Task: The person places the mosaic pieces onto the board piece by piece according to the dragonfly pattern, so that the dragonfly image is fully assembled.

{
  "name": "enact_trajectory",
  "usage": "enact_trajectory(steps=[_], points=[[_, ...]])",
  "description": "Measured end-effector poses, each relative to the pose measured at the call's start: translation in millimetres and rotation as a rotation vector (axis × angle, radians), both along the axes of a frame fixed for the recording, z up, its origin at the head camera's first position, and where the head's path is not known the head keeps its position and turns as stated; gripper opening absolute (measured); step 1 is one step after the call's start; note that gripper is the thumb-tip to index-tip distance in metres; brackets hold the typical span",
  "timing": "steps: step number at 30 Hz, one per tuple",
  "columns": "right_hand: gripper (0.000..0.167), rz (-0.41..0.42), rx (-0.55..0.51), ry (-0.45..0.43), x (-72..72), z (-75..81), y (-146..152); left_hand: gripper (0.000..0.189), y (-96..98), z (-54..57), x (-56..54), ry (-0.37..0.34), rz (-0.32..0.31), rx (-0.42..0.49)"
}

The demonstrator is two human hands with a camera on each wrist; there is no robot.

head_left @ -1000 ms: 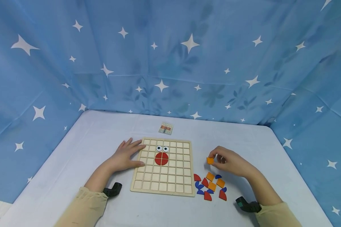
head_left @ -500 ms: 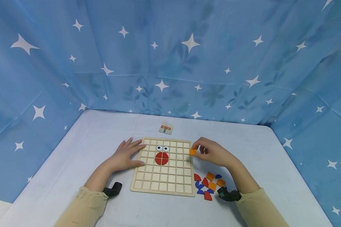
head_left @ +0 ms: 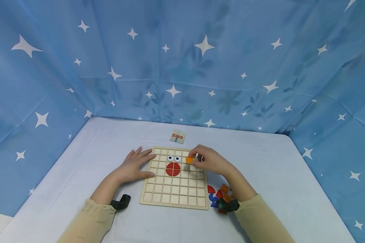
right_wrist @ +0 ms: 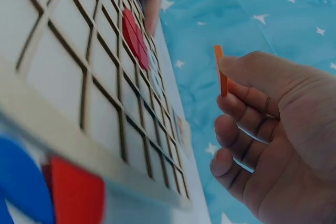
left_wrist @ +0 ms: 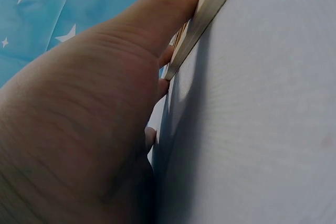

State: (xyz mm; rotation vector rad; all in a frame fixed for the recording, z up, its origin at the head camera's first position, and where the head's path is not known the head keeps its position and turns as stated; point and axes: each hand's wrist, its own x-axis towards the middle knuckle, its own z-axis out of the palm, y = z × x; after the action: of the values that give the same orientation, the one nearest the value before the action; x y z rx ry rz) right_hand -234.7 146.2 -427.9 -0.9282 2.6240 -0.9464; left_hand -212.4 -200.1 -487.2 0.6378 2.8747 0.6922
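Observation:
A wooden grid board point(head_left: 158, 195) lies flat on the white table. Near its top sit two round eye pieces point(head_left: 174, 158), and just below them red quarter-circle pieces point(head_left: 173, 169) form a disc. My left hand point(head_left: 134, 167) rests at the board's left edge, fingers spread, thumb and fingertips touching the rim; in the left wrist view the thumb point(left_wrist: 157, 11) lies along the edge. Between thumb and forefinger my right hand point(head_left: 211, 160) pinches an orange square tile point(head_left: 189, 160), held above the board to the right of the eyes. The right wrist view shows that tile point(right_wrist: 221, 71) edge-on, apart from the board.
A small pattern card point(head_left: 177, 137) lies behind the board. To the board's right are loose blue pieces point(head_left: 213, 199), red pieces point(head_left: 211, 189) and orange squares point(head_left: 225, 188), partly hidden by the right forearm and wrist camera. A starry blue curtain point(head_left: 182, 67) surrounds the table.
My right hand has carried the orange tile leftward, from beside the board above the loose pieces to over the grid's upper right part. The left hand has stayed on the board's edge.

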Motion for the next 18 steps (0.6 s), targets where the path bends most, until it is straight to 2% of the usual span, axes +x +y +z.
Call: enact_trajectory(steps=[4, 8, 18], points=[[0.019, 0.003, 0.003, -0.023, -2.5, -6.4, -17.0, 0.081, -0.4, -0.5, 0.0, 0.015, -0.007, 0.009], [0.018, -0.03, 0.007, -0.041, -5.3, -13.6, -35.1, 0.081, -0.4, -0.8, 0.0, 0.004, -0.001, 0.008], [0.019, -0.075, 0.034, -0.066, -2.8, -20.4, -77.2, 0.081, 0.3, 0.6, 0.4, -0.005, -0.004, -0.001]])
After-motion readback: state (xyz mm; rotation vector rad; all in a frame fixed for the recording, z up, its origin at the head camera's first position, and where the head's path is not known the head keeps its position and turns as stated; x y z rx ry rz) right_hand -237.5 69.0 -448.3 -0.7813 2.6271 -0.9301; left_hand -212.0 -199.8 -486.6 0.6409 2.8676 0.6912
